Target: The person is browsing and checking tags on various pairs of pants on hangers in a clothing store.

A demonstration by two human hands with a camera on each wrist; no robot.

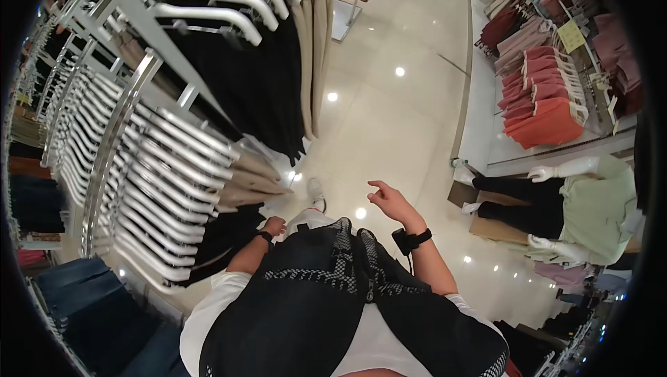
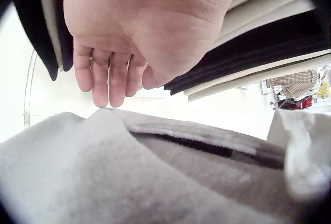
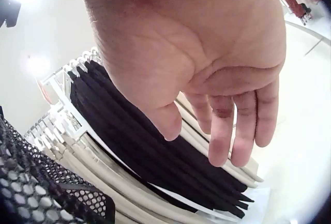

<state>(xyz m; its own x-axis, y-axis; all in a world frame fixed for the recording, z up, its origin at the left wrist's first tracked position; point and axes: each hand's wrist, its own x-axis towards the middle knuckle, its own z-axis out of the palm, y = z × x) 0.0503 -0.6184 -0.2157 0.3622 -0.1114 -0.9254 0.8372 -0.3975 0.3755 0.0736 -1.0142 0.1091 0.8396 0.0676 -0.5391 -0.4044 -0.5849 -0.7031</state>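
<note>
My left hand hangs low beside my body, close to the beige trousers and black trousers on the hanging rack. Seen from the left wrist, its fingers are loosely bent with nothing in them, above the pale grey cloth of my clothing. My right hand is held out in front of me over the floor, holding nothing. The right wrist view shows its fingers relaxed, with a row of black trousers behind them.
White hangers crowd a metal rack on my left, with jeans below. A tiled floor runs ahead. On the right, red garments hang on a wall display, and a mannequin wears a pale green top.
</note>
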